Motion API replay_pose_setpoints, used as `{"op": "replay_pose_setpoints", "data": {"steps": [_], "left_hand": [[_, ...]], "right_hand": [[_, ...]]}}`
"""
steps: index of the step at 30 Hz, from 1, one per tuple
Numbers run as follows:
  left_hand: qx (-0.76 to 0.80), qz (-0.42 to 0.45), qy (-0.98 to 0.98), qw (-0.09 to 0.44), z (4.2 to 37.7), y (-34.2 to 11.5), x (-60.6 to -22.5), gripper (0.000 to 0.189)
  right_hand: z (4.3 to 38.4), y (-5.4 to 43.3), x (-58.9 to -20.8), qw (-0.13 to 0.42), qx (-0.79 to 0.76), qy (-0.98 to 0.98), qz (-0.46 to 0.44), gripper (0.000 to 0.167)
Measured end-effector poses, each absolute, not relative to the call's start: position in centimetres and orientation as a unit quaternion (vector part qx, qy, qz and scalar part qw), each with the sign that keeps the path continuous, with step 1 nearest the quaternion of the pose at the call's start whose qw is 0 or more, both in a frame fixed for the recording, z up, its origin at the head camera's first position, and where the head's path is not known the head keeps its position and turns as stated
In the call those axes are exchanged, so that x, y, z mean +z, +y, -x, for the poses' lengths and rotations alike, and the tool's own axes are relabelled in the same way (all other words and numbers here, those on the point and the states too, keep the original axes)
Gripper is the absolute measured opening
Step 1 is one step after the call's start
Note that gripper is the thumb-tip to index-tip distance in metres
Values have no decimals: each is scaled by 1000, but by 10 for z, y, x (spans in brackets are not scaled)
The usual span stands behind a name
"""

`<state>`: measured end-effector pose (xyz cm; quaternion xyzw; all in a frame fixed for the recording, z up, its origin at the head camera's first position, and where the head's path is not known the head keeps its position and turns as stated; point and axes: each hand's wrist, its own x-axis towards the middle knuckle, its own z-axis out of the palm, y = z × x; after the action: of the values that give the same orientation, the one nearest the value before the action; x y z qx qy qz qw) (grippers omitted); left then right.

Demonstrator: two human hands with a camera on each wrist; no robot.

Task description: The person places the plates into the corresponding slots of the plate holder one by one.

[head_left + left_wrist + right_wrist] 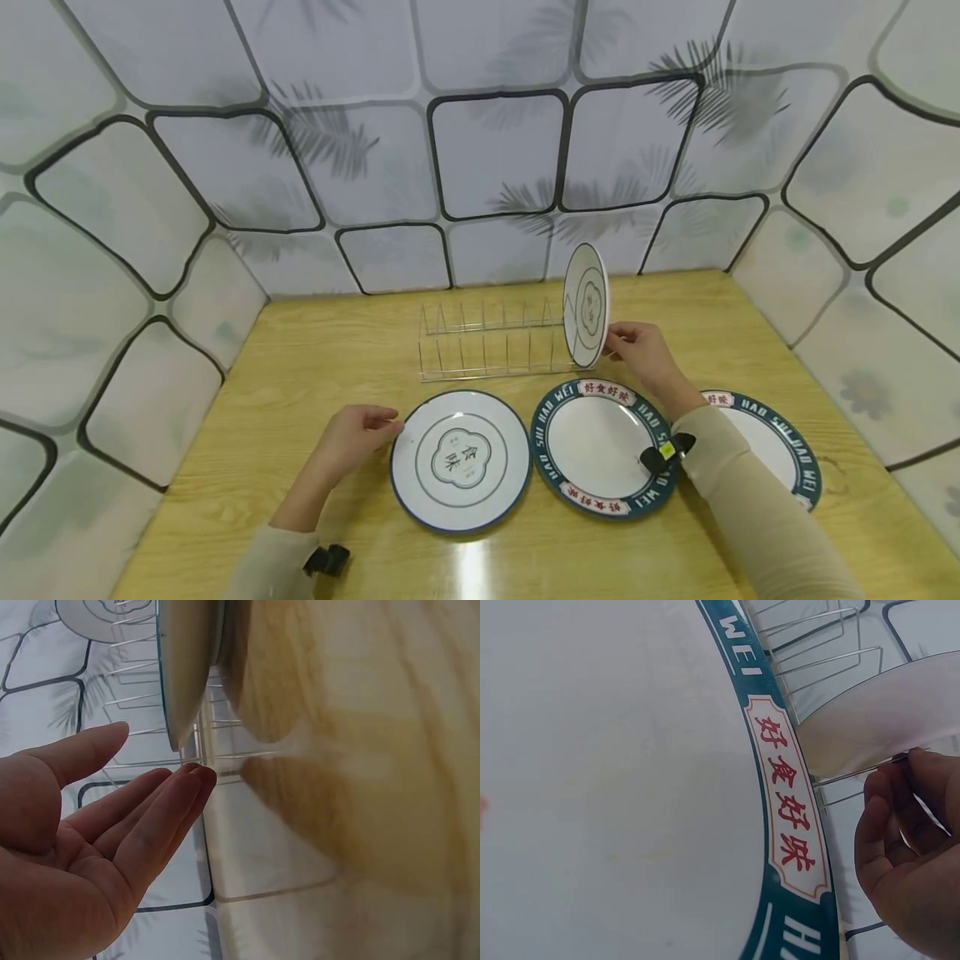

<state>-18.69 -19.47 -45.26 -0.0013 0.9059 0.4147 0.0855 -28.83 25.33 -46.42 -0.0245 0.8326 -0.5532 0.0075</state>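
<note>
A wire plate rack [495, 372] stands toward the back of the table. A white plate [581, 292] with a dark line design stands upright in its right end. Beside that plate, my right hand [641, 354] pinches a prong [855, 772] at the rack's end between thumb and fingers. The plate's pale back [885, 705] shows right by the fingertips. My left hand [352, 442] holds nothing, its fingers loosely extended in the left wrist view. Its fingertips [386, 414] are near the left rim of a blue-rimmed white plate [495, 433] lying flat.
A green-bordered plate [592, 442] with red lettering lies in front of the rack. Another such plate [783, 450] lies at the right, partly behind my right forearm. Patterned panels [498, 154] enclose the wooden table [330, 333] at the back and both sides.
</note>
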Motion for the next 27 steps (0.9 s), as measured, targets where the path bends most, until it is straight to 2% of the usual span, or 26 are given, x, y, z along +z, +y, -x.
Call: {"op": "replay_pose_setpoints", "data": {"steps": [10,27], "left_hand": [[459,15,882,101,186,-192,-466,28],[454,47,881,126,185,-186,-466,34]], "right_hand": [[290,255,-466,15,-561,828,12,33],[289,257,-466,21,-568,823,12,35]]}}
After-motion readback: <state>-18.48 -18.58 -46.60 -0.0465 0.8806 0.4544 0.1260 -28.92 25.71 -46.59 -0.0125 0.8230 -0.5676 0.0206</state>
